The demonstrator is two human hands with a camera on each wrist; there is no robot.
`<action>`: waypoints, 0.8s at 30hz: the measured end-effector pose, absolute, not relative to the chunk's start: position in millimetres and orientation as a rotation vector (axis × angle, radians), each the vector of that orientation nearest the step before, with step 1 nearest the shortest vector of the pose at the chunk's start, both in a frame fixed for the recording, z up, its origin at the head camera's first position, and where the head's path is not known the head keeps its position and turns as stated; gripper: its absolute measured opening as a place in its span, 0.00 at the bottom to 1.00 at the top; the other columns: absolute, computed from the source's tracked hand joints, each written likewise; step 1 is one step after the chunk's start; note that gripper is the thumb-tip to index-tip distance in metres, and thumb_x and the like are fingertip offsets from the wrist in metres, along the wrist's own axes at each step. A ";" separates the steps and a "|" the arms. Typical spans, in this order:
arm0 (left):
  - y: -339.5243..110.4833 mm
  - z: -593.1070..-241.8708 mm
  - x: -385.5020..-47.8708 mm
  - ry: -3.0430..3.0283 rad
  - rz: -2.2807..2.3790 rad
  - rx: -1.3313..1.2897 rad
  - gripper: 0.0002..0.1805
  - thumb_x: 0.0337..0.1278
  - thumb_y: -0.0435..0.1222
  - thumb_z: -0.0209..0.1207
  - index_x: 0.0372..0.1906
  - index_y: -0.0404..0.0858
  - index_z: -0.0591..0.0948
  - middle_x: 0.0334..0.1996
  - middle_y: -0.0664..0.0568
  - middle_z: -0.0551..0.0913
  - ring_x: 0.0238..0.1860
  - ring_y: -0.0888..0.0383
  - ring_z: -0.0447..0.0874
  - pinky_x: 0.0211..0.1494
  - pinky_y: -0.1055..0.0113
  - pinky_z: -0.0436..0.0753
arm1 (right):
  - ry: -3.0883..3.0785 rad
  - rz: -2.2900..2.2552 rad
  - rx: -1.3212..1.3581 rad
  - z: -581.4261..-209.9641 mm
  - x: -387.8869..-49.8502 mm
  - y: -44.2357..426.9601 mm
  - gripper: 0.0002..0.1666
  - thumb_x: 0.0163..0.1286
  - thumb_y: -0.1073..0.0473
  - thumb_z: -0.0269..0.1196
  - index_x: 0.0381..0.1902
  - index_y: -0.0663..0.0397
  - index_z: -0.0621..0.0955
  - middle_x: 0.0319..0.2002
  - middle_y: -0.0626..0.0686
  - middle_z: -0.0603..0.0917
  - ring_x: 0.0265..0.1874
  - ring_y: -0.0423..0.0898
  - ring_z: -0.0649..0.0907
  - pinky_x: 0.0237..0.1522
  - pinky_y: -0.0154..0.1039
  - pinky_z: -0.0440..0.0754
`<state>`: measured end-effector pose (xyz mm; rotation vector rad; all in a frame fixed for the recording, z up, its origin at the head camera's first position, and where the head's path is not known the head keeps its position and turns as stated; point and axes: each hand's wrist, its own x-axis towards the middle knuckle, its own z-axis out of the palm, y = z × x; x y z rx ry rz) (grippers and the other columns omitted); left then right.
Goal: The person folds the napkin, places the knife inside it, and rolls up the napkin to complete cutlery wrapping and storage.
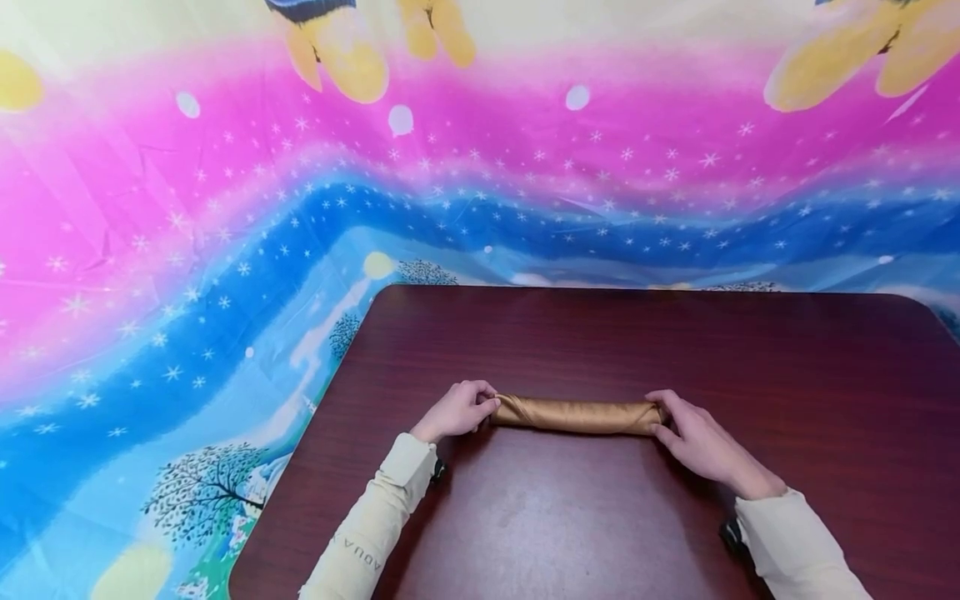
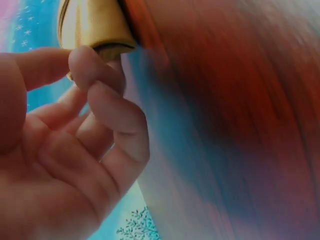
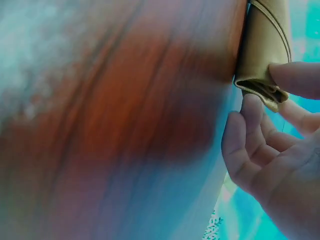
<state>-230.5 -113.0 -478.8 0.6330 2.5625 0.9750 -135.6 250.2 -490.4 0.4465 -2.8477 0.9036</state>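
A rolled-up piece of shiny golden-brown cloth lies crosswise on the dark red-brown table. At its left end my left hand pinches the cloth; in the left wrist view the fingers are curled at the end of the roll. My right hand holds the opposite end between thumb and fingers. Folded layers show at that open end of the roll in the right wrist view, with the right thumb against its side and fingertips below the edge.
Behind the table and along its left side hangs a printed backdrop in pink and blue with snowflakes and trees. The table's far edge has rounded corners. Both forearms wear cream sleeves, with a dark device at each wrist.
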 end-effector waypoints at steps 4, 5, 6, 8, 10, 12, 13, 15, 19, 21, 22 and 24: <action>-108.1 -478.5 -232.1 2.550 1.007 0.555 0.12 0.65 0.38 0.54 0.44 0.34 0.81 0.21 0.49 0.83 0.12 0.64 0.73 0.21 0.70 0.76 | -2.879 0.897 0.393 -489.2 -136.9 250.7 0.20 0.67 0.64 0.60 0.56 0.62 0.73 0.32 0.47 0.77 0.28 0.38 0.74 0.31 0.37 0.72; -106.6 -478.5 -232.4 2.545 1.024 0.530 0.12 0.65 0.38 0.54 0.44 0.34 0.81 0.20 0.50 0.82 0.12 0.64 0.73 0.20 0.70 0.76 | -2.892 0.897 0.374 -489.0 -136.9 250.8 0.20 0.68 0.63 0.60 0.56 0.63 0.73 0.31 0.47 0.77 0.28 0.38 0.74 0.31 0.37 0.72; -105.1 -478.5 -232.8 2.539 1.045 0.504 0.12 0.65 0.38 0.54 0.44 0.34 0.81 0.20 0.51 0.82 0.11 0.64 0.73 0.19 0.70 0.75 | -2.901 0.897 0.355 -488.9 -137.1 250.7 0.19 0.68 0.63 0.59 0.56 0.63 0.73 0.31 0.47 0.77 0.28 0.39 0.74 0.31 0.37 0.72; -102.2 -478.4 -233.5 2.537 1.077 0.453 0.12 0.65 0.39 0.55 0.43 0.34 0.81 0.19 0.52 0.81 0.11 0.63 0.72 0.18 0.70 0.75 | -2.915 0.898 0.314 -488.4 -137.4 250.4 0.19 0.69 0.63 0.57 0.56 0.64 0.73 0.31 0.48 0.78 0.29 0.41 0.76 0.32 0.39 0.73; -99.7 -478.1 -233.9 2.549 1.095 0.422 0.12 0.64 0.39 0.56 0.42 0.33 0.82 0.19 0.53 0.81 0.12 0.62 0.73 0.17 0.69 0.75 | -2.928 0.903 0.277 -487.8 -137.7 249.8 0.18 0.69 0.63 0.56 0.55 0.64 0.73 0.31 0.49 0.79 0.30 0.43 0.77 0.33 0.40 0.73; -97.8 -478.1 -234.4 2.572 1.097 0.397 0.12 0.63 0.39 0.56 0.41 0.34 0.82 0.20 0.53 0.81 0.12 0.62 0.73 0.17 0.69 0.75 | -2.935 0.907 0.243 -487.5 -138.4 248.8 0.18 0.70 0.63 0.55 0.55 0.65 0.74 0.31 0.50 0.81 0.31 0.45 0.79 0.35 0.43 0.75; -97.2 -478.2 -234.4 2.593 1.089 0.393 0.12 0.62 0.39 0.57 0.40 0.34 0.82 0.20 0.54 0.82 0.13 0.62 0.74 0.18 0.70 0.75 | -2.939 0.906 0.231 -487.5 -138.7 248.2 0.18 0.70 0.62 0.55 0.55 0.65 0.74 0.32 0.51 0.82 0.32 0.46 0.80 0.36 0.44 0.75; -96.3 -478.5 -234.8 2.635 1.069 0.393 0.11 0.61 0.38 0.58 0.38 0.34 0.83 0.21 0.54 0.83 0.14 0.63 0.75 0.21 0.70 0.76 | -2.950 0.907 0.210 -487.2 -139.3 246.9 0.17 0.70 0.61 0.54 0.54 0.65 0.74 0.32 0.51 0.82 0.34 0.48 0.80 0.37 0.46 0.76; -95.4 -478.7 -235.4 2.710 1.004 0.392 0.10 0.59 0.39 0.58 0.35 0.36 0.85 0.21 0.53 0.84 0.18 0.65 0.76 0.30 0.71 0.76 | -2.971 0.900 0.184 -487.2 -140.3 245.2 0.17 0.71 0.61 0.54 0.54 0.65 0.75 0.32 0.52 0.83 0.35 0.49 0.81 0.38 0.47 0.76; -94.9 -478.7 -236.0 2.741 0.964 0.393 0.10 0.58 0.39 0.59 0.34 0.37 0.85 0.22 0.53 0.85 0.20 0.65 0.77 0.33 0.70 0.77 | -2.988 0.904 0.175 -487.0 -140.7 245.0 0.18 0.72 0.60 0.53 0.54 0.65 0.75 0.32 0.51 0.82 0.34 0.49 0.80 0.38 0.47 0.75; -94.8 -478.9 -236.3 2.751 0.948 0.390 0.10 0.57 0.40 0.59 0.33 0.37 0.86 0.22 0.54 0.85 0.22 0.65 0.78 0.34 0.70 0.77 | -2.996 0.905 0.172 -487.1 -140.9 245.1 0.18 0.72 0.60 0.53 0.54 0.65 0.75 0.31 0.51 0.82 0.34 0.49 0.80 0.38 0.47 0.75; -94.8 -478.8 -236.9 2.766 0.920 0.384 0.10 0.57 0.40 0.59 0.33 0.38 0.86 0.23 0.54 0.85 0.25 0.64 0.78 0.36 0.69 0.77 | -3.011 0.904 0.166 -486.9 -141.5 245.3 0.19 0.73 0.58 0.52 0.55 0.65 0.75 0.31 0.51 0.82 0.34 0.49 0.79 0.38 0.47 0.75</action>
